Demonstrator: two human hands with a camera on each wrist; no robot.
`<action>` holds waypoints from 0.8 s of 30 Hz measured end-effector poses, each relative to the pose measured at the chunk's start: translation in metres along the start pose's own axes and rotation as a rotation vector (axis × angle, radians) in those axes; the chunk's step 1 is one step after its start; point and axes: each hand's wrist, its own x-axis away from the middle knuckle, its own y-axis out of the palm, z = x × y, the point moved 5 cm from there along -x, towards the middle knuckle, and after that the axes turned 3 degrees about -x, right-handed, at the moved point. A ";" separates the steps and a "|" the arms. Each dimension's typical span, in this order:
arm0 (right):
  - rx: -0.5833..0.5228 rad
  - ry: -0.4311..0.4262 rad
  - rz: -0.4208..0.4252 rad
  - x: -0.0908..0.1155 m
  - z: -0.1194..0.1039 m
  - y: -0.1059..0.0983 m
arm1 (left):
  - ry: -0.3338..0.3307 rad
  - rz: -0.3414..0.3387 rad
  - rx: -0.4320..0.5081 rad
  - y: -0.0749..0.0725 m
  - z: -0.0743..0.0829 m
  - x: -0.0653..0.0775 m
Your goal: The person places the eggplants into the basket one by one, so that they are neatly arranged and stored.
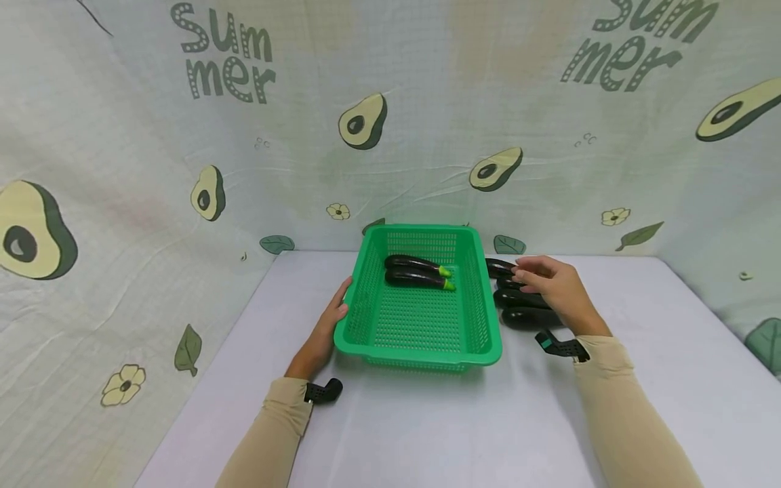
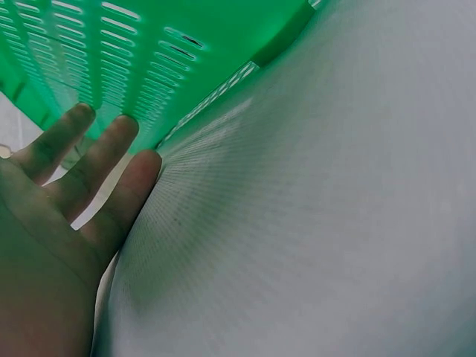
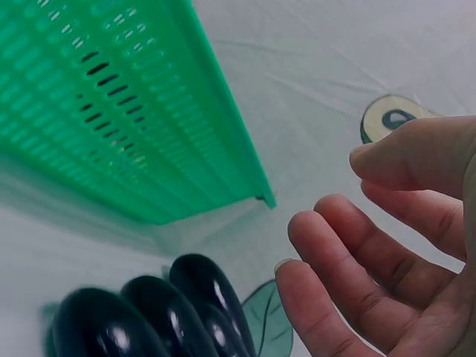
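Note:
A green plastic basket [image 1: 421, 325] stands on the table with two eggplants [image 1: 415, 278] lying side by side in it. My left hand [image 1: 326, 329] is at the basket's left side. In the left wrist view its straight fingers [image 2: 119, 137] touch the slotted wall. To the right of the basket, several dark eggplants [image 1: 527, 317] lie in a row. Over this row hovers my right hand [image 1: 558, 285], partly covering the farther ones. In the right wrist view its loosely bent fingers [image 3: 327, 297] hold nothing, with the thumb apart from them.
A white cloth covers the table [image 1: 415, 434]. Behind it and along the sides hangs a pale curtain [image 1: 427, 122] printed with avocados, leaves and lettering. The basket's rim stands above the eggplants on its right.

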 end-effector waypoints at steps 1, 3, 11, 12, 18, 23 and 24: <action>0.006 0.005 0.003 0.001 0.001 -0.002 | -0.001 0.001 0.002 0.000 0.000 -0.001; 0.012 0.019 0.007 0.004 0.004 -0.006 | -0.001 -0.001 0.006 0.000 0.001 -0.001; 0.071 0.057 -0.001 0.014 0.015 -0.023 | -0.001 0.001 0.007 0.000 0.003 0.000; 0.081 0.061 -0.004 0.015 0.016 -0.025 | -0.002 0.002 0.006 0.000 0.003 0.000; 0.067 0.091 -0.008 0.020 0.023 -0.037 | -0.008 -0.003 0.005 0.000 0.000 0.000; 0.065 0.093 -0.015 0.024 0.026 -0.046 | 0.006 -0.009 0.021 -0.001 -0.001 -0.001; 0.067 0.095 -0.019 0.025 0.026 -0.047 | 0.008 -0.011 0.024 -0.001 -0.001 -0.001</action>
